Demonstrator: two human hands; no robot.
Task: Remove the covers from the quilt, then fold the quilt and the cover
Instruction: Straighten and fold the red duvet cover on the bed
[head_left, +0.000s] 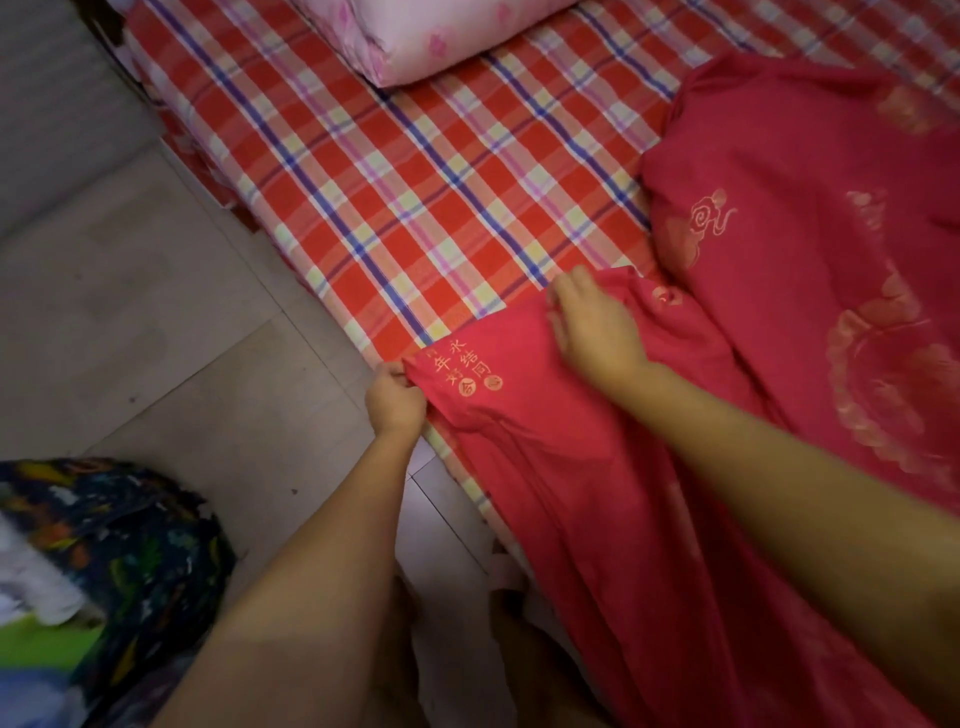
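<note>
A red quilt cover with gold cloud and flower prints lies bunched on the right side of the bed and hangs over the near edge. One flat corner of it, printed with gold characters, lies by the bed's edge. My left hand pinches that corner at the bed's edge. My right hand lies flat on the cover a little farther in, fingers straight and pressing the fabric down. Whether a quilt is inside the bunched part cannot be told.
The bed carries a red, white and blue checked sheet. A pink flowered pillow lies at the far end. Tiled floor runs along the left. A dark patterned bundle sits at lower left.
</note>
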